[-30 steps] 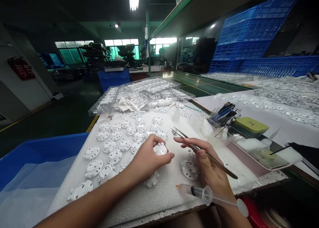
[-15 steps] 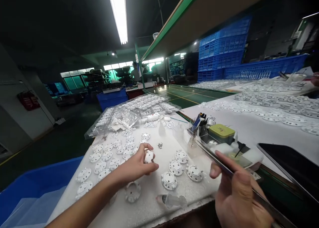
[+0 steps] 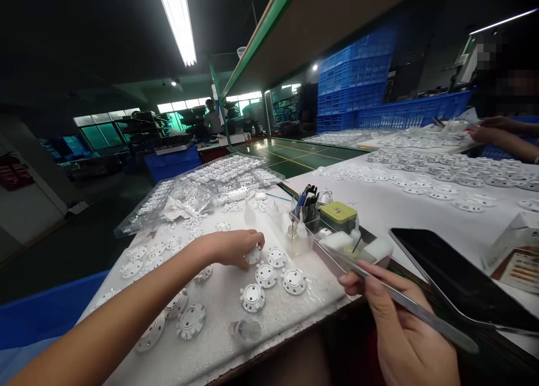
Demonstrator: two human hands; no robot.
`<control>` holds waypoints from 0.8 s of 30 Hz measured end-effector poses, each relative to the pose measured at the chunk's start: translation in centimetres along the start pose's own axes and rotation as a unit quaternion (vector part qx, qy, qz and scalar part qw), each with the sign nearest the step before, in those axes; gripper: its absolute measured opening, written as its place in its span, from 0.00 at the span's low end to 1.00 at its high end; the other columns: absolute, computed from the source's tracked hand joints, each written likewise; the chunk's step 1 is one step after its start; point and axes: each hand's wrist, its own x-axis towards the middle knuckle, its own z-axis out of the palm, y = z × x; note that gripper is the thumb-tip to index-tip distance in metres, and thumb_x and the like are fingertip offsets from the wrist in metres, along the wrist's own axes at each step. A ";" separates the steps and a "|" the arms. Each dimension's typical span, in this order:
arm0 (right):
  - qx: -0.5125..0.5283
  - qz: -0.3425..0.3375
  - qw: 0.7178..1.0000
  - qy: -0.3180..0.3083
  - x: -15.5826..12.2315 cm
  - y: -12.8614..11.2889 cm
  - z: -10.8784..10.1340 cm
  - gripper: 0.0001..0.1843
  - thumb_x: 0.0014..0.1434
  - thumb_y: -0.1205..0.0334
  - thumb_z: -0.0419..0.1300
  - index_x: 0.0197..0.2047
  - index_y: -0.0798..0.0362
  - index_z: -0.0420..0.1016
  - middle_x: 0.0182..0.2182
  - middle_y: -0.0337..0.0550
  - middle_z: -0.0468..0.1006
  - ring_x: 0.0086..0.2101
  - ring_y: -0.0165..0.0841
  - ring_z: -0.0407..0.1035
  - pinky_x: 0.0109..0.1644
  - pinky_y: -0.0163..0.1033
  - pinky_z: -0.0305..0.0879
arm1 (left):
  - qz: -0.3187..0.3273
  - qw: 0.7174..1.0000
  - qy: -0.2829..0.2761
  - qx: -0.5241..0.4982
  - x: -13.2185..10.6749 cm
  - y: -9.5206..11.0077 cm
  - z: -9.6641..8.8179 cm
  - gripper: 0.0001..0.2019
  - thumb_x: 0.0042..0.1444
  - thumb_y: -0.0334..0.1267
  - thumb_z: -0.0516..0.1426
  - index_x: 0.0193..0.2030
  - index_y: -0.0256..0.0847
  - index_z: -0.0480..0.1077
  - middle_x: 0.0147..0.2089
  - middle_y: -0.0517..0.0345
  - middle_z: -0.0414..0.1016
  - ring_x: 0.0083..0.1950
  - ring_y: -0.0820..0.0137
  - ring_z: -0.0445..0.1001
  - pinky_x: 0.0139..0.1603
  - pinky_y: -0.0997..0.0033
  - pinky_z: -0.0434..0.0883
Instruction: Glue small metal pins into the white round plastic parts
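Note:
My left hand [image 3: 236, 248] is closed around the edge of a round white plastic part [image 3: 253, 255], low over the white work surface or resting on it; which, I cannot tell. Beside it lies a small group of similar white discs, one of them [image 3: 266, 275] almost touching. They have notched rims and two dark holes in the face. In my right hand [image 3: 400, 313] is a pair of metal tweezers [image 3: 438, 321], gripped between thumb and fingers, tips pointing left toward the tool tray [image 3: 332, 259]. More discs are spread left of my left forearm, which partly hides them.
A clear plastic cup [image 3: 246, 331] lies near the front edge. Trays of small white parts [image 3: 227, 169] are stacked at the back. On the right are a dark tablet-like device [image 3: 455, 273], a box [image 3: 516, 254] and another person's hands [image 3: 488, 130]. A blue bin [image 3: 50, 296] stands left.
My left hand has carried the white part over beside the group of discs. My right hand still holds the tweezers. The view has swung to the right, and another person's arms now show.

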 end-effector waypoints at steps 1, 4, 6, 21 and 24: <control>-0.059 -0.038 0.997 -0.021 0.2 0.1 -0.5 0.13 0.63 0.51 0.57 0.46 0.47 0.75 0.34 0.39 0.81 0.35 0.34 0.75 0.38 0.37 0.71 | 0.010 1.000 -0.006 0.003 0.3 -0.1 0.0 0.23 0.46 0.35 0.64 0.51 0.47 0.67 0.48 0.52 0.71 0.39 0.60 0.69 0.35 0.67 0.61; -0.173 -0.150 0.972 -0.051 0.7 0.7 -1.1 0.13 0.65 0.52 0.56 0.46 0.47 0.77 0.40 0.39 0.81 0.40 0.35 0.75 0.45 0.37 0.69 | 0.042 0.999 -0.010 -0.005 0.9 -0.8 0.3 0.22 0.48 0.37 0.65 0.51 0.48 0.68 0.53 0.54 0.70 0.46 0.57 0.70 0.38 0.67 0.63; -0.212 -0.190 0.957 -0.050 0.8 1.1 -0.9 0.14 0.67 0.56 0.53 0.48 0.50 0.76 0.41 0.41 0.80 0.42 0.35 0.73 0.48 0.39 0.67 | 0.053 0.998 -0.005 -0.018 0.9 -1.3 0.7 0.22 0.49 0.39 0.65 0.53 0.49 0.69 0.55 0.54 0.69 0.50 0.57 0.69 0.41 0.67 0.64; -0.391 -0.285 0.874 -0.041 1.5 2.1 2.0 0.18 0.68 0.57 0.50 0.27 0.54 0.65 0.22 0.41 0.68 0.26 0.32 0.65 0.30 0.37 0.58 | -0.032 0.985 0.151 -0.079 -6.1 -5.0 0.7 0.22 0.62 0.56 0.53 0.58 0.50 0.64 0.58 0.55 0.70 0.53 0.61 0.70 0.49 0.63 0.70; -0.391 -0.281 0.874 -0.065 1.5 3.0 2.4 0.20 0.69 0.54 0.49 0.26 0.53 0.61 0.20 0.38 0.64 0.24 0.31 0.63 0.27 0.36 0.55 | -0.065 0.985 0.142 -0.066 -7.8 -5.5 0.6 0.20 0.62 0.56 0.53 0.56 0.52 0.66 0.58 0.57 0.70 0.52 0.61 0.70 0.46 0.64 0.70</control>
